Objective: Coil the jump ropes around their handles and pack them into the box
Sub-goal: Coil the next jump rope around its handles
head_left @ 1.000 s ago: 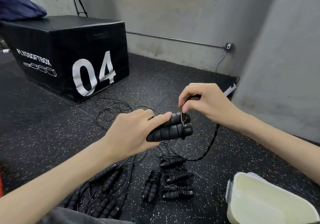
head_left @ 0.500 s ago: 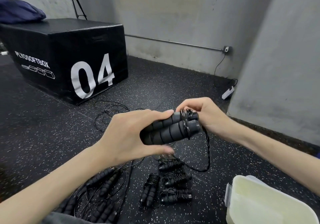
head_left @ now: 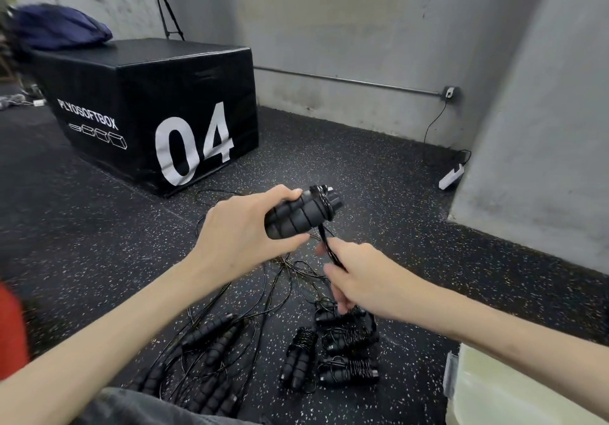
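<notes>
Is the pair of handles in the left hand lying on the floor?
No, the left hand holds the handles up above the floor.

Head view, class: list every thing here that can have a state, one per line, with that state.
left hand: grips the paired handles
paired handles: held together, a few cord turns round them
right hand: pinches the cord below the handles
cord: taut between handles and right hand
coiled ropes: wound, lying on the floor
loose ropes: uncoiled, tangled
plastic box: partly in view; open or lidded unclear
</notes>
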